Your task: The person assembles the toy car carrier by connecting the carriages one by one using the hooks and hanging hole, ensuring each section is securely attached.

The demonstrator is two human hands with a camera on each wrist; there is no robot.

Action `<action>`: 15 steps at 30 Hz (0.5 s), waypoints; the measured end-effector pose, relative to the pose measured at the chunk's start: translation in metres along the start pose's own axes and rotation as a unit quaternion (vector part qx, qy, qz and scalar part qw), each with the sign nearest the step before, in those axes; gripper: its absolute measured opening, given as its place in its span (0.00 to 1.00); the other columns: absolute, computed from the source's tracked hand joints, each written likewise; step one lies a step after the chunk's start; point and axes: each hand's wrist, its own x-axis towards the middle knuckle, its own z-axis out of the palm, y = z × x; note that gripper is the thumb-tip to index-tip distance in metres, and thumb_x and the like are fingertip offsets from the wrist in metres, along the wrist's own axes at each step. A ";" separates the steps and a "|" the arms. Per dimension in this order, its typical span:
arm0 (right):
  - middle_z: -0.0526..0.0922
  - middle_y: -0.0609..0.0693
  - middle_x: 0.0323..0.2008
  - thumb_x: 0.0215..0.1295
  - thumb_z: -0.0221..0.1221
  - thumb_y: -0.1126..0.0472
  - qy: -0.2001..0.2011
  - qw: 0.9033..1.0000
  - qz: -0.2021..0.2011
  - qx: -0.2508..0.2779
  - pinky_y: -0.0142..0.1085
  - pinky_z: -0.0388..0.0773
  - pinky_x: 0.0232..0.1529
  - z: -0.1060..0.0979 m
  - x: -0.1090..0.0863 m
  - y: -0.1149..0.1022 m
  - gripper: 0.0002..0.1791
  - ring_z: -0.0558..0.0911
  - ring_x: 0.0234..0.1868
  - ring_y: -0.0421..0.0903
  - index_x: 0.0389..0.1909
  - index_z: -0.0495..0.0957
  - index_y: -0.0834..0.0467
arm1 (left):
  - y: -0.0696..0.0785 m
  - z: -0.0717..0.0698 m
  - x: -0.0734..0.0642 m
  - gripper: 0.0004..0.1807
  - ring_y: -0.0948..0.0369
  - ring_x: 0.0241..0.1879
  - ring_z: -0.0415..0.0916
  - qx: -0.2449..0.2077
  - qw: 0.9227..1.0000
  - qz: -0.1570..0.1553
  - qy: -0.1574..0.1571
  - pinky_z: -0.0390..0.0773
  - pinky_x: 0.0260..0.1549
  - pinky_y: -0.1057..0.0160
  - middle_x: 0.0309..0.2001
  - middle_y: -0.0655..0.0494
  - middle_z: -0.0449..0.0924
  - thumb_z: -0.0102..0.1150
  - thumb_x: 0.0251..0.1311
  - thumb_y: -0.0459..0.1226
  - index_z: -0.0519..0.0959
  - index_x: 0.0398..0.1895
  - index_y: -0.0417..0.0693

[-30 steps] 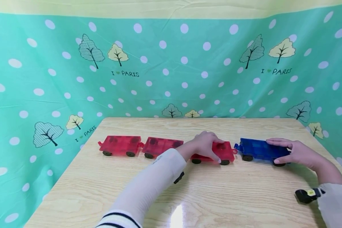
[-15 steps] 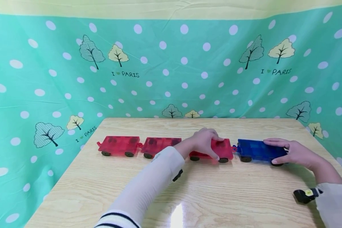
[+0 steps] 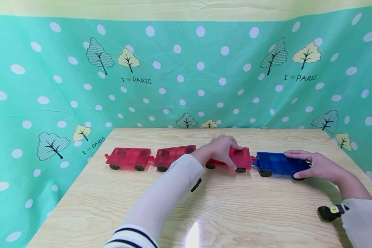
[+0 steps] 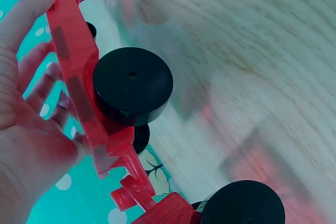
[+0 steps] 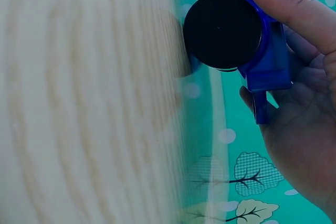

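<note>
My left hand (image 3: 221, 150) grips a translucent red toy train car (image 3: 243, 158) with black wheels, thumb on its near side and fingers over the far side. Its hook end meets another red car in the left wrist view. That middle red car (image 3: 172, 156) tilts, right end raised, partly behind my forearm. A third red car (image 3: 130, 156) stands at the far left, linked to the middle one. My right hand (image 3: 320, 168) holds a blue train car (image 3: 272, 163) by its right end. The blue coupling overlaps the held red car's ring; whether they are latched is unclear.
All cars form a row across the middle of a wooden table (image 3: 251, 213). A green dotted curtain (image 3: 201, 79) hangs behind and beside it. A black wrist device (image 3: 328, 213) sits below the right hand.
The red car in my left hand and the blue car have shifted left, and their coupling ends have met. The held red car has risen, tipping up the middle car's right end.
</note>
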 end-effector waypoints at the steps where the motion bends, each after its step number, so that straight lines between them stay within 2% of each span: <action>1: 0.64 0.21 0.59 0.50 0.73 0.58 -0.002 1.000 0.002 0.004 0.43 0.58 0.66 0.000 0.000 0.000 0.41 0.54 0.70 0.66 0.68 0.71 0.54 | 0.000 0.000 0.001 0.41 0.62 0.56 0.62 -0.001 1.000 0.000 -0.001 0.69 0.48 0.63 0.58 0.64 0.71 0.77 0.43 0.52 0.73 0.65 0.66; 3: 0.64 0.21 0.59 0.49 0.74 0.58 -0.005 1.000 0.007 0.011 0.60 0.56 0.64 0.000 0.001 0.000 0.42 0.53 0.69 0.70 0.68 0.70 0.54 | 0.000 0.000 0.004 0.41 0.63 0.56 0.62 -0.006 1.000 -0.002 -0.005 0.69 0.49 0.63 0.58 0.64 0.71 0.78 0.42 0.52 0.73 0.65 0.66; 5: 0.64 0.22 0.60 0.49 0.74 0.58 -0.006 1.000 0.011 0.015 0.67 0.54 0.60 0.000 0.002 0.000 0.42 0.53 0.69 0.72 0.68 0.70 0.55 | -0.001 0.000 0.005 0.42 0.63 0.56 0.62 -0.008 1.000 -0.002 -0.008 0.69 0.50 0.62 0.58 0.64 0.71 0.78 0.42 0.52 0.73 0.65 0.67; 9: 0.65 0.23 0.61 0.49 0.74 0.58 -0.005 1.000 0.013 0.012 0.66 0.53 0.62 0.000 0.002 0.000 0.42 0.53 0.69 0.71 0.68 0.70 0.56 | -0.005 0.003 0.008 0.41 0.63 0.57 0.62 -0.008 1.000 -0.005 -0.010 0.68 0.52 0.61 0.58 0.65 0.71 0.78 0.42 0.51 0.73 0.65 0.67; 13: 0.65 0.23 0.61 0.49 0.74 0.57 -0.004 1.000 0.012 0.003 0.56 0.55 0.66 0.000 0.002 0.001 0.42 0.53 0.70 0.68 0.68 0.70 0.55 | -0.009 0.007 0.011 0.42 0.61 0.59 0.62 -0.008 1.000 -0.006 -0.013 0.68 0.54 0.60 0.60 0.64 0.71 0.79 0.41 0.52 0.73 0.65 0.68; 15: 0.64 0.23 0.60 0.49 0.74 0.57 -0.006 1.000 0.014 0.005 0.57 0.54 0.66 0.000 0.002 0.001 0.42 0.53 0.70 0.69 0.68 0.70 0.55 | -0.011 0.009 0.011 0.42 0.61 0.59 0.63 -0.014 1.000 -0.004 -0.012 0.68 0.54 0.61 0.60 0.64 0.71 0.79 0.40 0.52 0.73 0.65 0.68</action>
